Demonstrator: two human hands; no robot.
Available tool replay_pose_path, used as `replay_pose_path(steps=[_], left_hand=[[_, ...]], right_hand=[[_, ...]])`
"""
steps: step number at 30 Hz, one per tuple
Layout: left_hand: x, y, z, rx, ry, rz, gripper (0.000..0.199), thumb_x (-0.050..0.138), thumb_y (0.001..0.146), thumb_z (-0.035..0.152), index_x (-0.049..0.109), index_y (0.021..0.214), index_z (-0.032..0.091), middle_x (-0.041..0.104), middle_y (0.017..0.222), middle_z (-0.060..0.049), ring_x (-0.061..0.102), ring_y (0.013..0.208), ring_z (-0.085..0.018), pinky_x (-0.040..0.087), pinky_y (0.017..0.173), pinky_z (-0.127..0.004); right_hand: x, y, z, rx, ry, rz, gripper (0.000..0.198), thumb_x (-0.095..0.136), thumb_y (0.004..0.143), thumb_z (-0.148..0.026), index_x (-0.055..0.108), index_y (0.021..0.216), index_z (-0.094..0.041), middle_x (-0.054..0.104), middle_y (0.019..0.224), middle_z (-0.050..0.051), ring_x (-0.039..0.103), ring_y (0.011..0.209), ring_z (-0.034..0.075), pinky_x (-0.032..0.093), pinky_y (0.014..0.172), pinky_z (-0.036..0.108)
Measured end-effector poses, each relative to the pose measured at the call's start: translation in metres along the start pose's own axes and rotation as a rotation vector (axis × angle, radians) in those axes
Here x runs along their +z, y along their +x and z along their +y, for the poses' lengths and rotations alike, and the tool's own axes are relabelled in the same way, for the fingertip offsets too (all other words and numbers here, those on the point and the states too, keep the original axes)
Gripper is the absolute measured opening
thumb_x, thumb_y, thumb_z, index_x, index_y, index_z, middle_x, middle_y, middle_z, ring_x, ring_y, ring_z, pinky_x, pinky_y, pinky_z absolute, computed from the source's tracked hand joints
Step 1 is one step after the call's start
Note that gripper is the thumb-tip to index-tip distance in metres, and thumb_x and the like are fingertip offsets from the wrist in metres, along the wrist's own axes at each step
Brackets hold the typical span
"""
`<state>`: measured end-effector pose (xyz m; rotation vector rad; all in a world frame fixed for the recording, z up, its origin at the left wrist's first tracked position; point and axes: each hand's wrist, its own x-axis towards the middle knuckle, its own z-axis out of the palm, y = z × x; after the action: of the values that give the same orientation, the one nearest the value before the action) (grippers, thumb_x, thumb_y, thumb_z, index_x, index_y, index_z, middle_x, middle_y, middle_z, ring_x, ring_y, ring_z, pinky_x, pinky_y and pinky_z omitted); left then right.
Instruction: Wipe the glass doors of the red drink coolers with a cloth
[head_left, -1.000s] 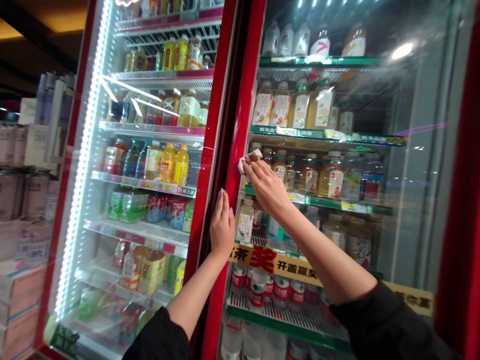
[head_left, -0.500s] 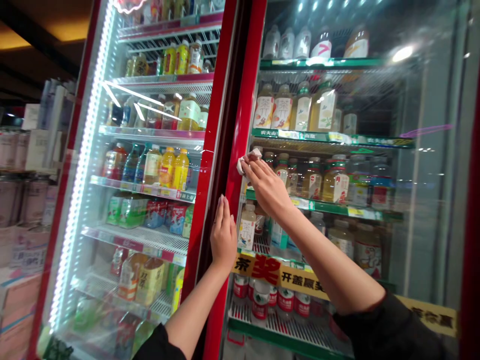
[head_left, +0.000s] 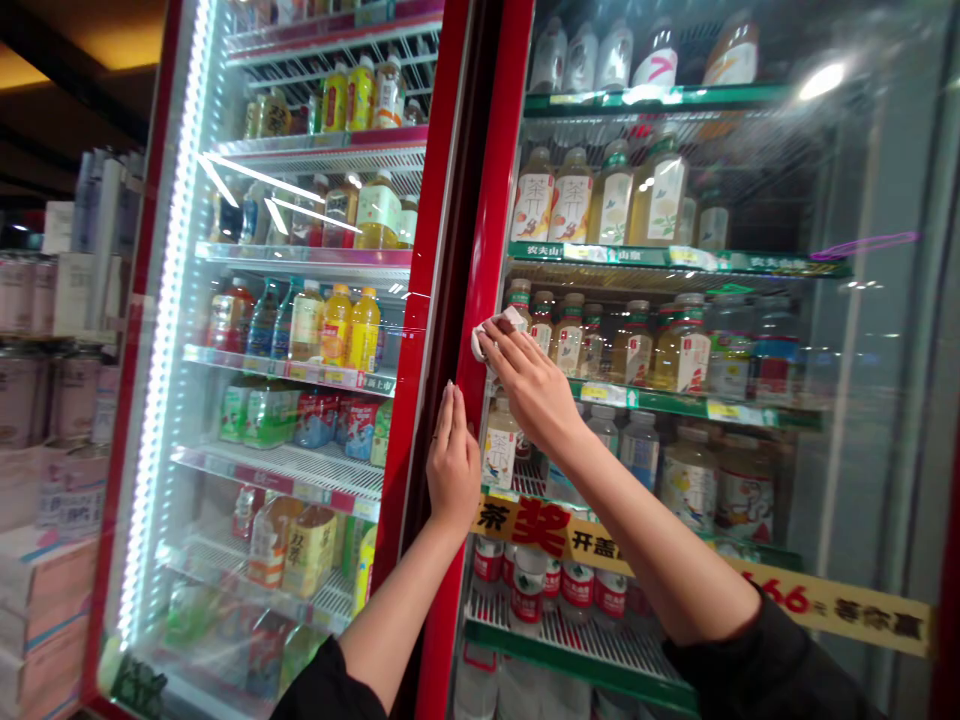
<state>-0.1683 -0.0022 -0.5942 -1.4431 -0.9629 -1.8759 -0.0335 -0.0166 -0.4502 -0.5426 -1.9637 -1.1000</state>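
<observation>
My right hand (head_left: 534,385) presses a crumpled white cloth or tissue (head_left: 478,342) against the right fridge door, where its red frame (head_left: 495,200) meets the glass. The fingers lie over the cloth, hiding part of it. Lower and to the left, my left hand (head_left: 454,470) rests against the same red frame beside the dark gap between the doors. Its fingers are stretched out and point upward, with nothing in them. Behind the glass near my right hand stand tea bottles (head_left: 568,335) on a green-edged shelf.
To the left is a second fridge with a red door frame (head_left: 427,220), lit by a bright light strip (head_left: 161,350). A yellow banner (head_left: 847,605) crosses the right door low down. Stacked boxes (head_left: 52,590) stand at the far left.
The view has shifted slightly. My right hand and the cloth sit slightly lower against the door's edge, and my left hand stays on the frame.
</observation>
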Motion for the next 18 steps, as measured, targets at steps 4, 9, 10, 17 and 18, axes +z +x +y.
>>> replay_pose_path(steps=[4,9,10,17,18], left_hand=[[0.001,-0.002,-0.002,0.007,0.003,0.011,0.084,0.044,0.106,0.0,0.024,0.178,0.038,0.044,0.178,-0.005,0.045,0.163,-0.023,0.049,0.132,-0.043],[0.001,-0.003,-0.006,0.008,-0.015,0.01,0.084,0.047,0.106,0.001,0.026,0.178,0.038,0.043,0.178,-0.005,0.045,0.163,-0.025,0.047,0.133,-0.045],[0.001,-0.002,-0.006,0.014,-0.021,0.008,0.085,0.046,0.106,0.0,0.024,0.178,0.038,0.043,0.178,-0.004,0.044,0.163,-0.023,0.046,0.134,-0.044],[0.0,-0.001,-0.008,0.033,-0.056,0.01,0.082,0.043,0.108,0.002,0.022,0.178,0.039,0.041,0.18,0.0,0.043,0.164,-0.02,0.042,0.136,-0.039],[-0.001,-0.001,-0.009,0.039,-0.063,0.016,0.079,0.046,0.11,0.006,0.023,0.178,0.039,0.041,0.18,-0.001,0.043,0.164,-0.02,0.042,0.136,-0.039]], right_hand=[[0.002,0.02,-0.012,0.006,-0.005,-0.022,0.056,0.043,0.109,-0.008,0.054,0.164,-0.013,0.055,0.171,0.014,0.051,0.161,0.029,0.044,0.137,0.053],[-0.002,0.006,-0.015,-0.108,0.026,-0.103,0.053,0.047,0.109,-0.01,0.059,0.16,-0.015,0.064,0.165,0.012,0.055,0.159,0.025,0.043,0.138,0.049],[-0.004,0.001,-0.013,-0.109,0.029,-0.109,0.054,0.046,0.109,-0.009,0.058,0.161,-0.015,0.062,0.167,0.011,0.054,0.159,0.025,0.043,0.138,0.05],[-0.001,0.002,-0.018,0.009,-0.003,-0.065,0.058,0.04,0.109,-0.009,0.051,0.166,-0.01,0.049,0.175,0.015,0.051,0.162,0.029,0.042,0.138,0.052],[0.001,0.001,-0.022,-0.004,-0.001,-0.07,0.056,0.04,0.11,-0.009,0.053,0.164,-0.009,0.051,0.174,0.015,0.051,0.162,0.03,0.042,0.138,0.052]])
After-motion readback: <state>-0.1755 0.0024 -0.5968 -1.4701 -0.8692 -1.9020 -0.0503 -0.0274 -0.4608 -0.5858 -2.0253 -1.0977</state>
